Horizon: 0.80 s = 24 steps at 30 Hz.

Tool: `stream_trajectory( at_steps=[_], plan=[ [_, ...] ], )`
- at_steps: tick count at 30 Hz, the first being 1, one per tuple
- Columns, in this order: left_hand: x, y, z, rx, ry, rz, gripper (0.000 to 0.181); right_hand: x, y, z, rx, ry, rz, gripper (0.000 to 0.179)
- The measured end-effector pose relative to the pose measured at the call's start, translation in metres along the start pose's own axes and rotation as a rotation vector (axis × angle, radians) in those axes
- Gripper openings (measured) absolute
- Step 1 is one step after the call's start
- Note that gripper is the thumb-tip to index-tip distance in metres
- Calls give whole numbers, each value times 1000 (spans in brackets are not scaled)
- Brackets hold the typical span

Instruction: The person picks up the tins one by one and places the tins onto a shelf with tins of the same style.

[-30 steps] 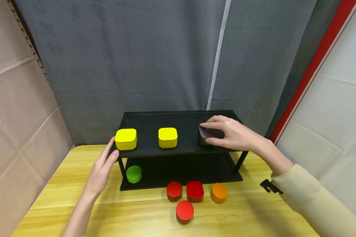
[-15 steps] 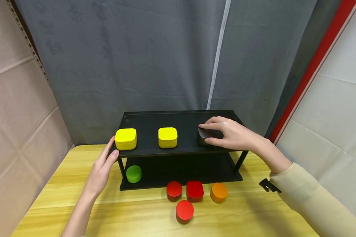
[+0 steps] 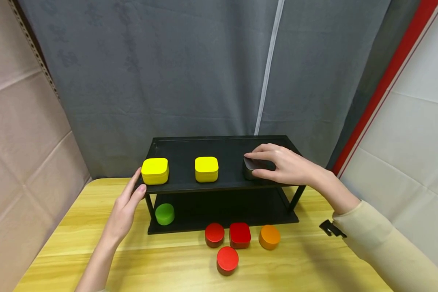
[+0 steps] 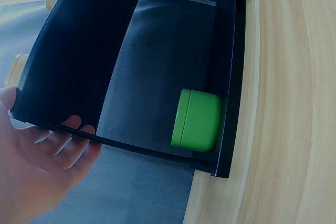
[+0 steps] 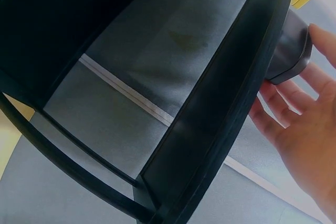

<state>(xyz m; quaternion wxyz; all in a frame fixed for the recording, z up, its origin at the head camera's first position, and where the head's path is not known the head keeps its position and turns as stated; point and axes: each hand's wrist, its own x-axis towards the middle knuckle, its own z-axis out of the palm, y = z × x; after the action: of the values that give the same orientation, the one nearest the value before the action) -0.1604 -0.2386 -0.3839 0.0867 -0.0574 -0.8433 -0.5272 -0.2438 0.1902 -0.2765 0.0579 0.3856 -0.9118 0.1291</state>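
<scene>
A two-tier black shelf (image 3: 204, 144) stands on the wooden table. My right hand (image 3: 290, 165) pinches a dark, rounded-square box (image 3: 248, 167) at the right front of its top tier, thumb on the near side and fingers on the far side. The right wrist view shows this box (image 5: 290, 51) close over the shelf's front edge. My left hand (image 3: 121, 215) grips the shelf's left end; in the left wrist view its fingers (image 4: 73, 142) curl round the side rail. Two yellow rounded-square boxes (image 3: 155, 171) sit at the left and middle of the top tier.
A round green box (image 3: 164, 214) sits at the left of the lower tier. In front of the shelf, on the table (image 3: 160, 263), are two round red boxes (image 3: 227, 259), a square red box (image 3: 239, 235) and a round orange box (image 3: 269, 237). A grey curtain (image 3: 168, 73) hangs behind.
My right hand and the dark box have shifted very slightly left since the earliest frame. The left hand and the other boxes have stayed in place.
</scene>
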Motion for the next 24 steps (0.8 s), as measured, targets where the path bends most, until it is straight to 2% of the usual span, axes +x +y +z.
stream_trajectory(
  at_steps=[9, 15, 24],
  plan=[
    [0, 0, -1, 2, 1, 0, 64, 0, -1, 1, 8, 3, 10, 50],
    [-1, 0, -1, 4, 0, -9, 64, 0, -2, 1, 17, -5, 33, 56],
    [0, -1, -2, 5, 3, -4, 64, -4, 0, -1, 4, 34, 44, 61]
  ],
)
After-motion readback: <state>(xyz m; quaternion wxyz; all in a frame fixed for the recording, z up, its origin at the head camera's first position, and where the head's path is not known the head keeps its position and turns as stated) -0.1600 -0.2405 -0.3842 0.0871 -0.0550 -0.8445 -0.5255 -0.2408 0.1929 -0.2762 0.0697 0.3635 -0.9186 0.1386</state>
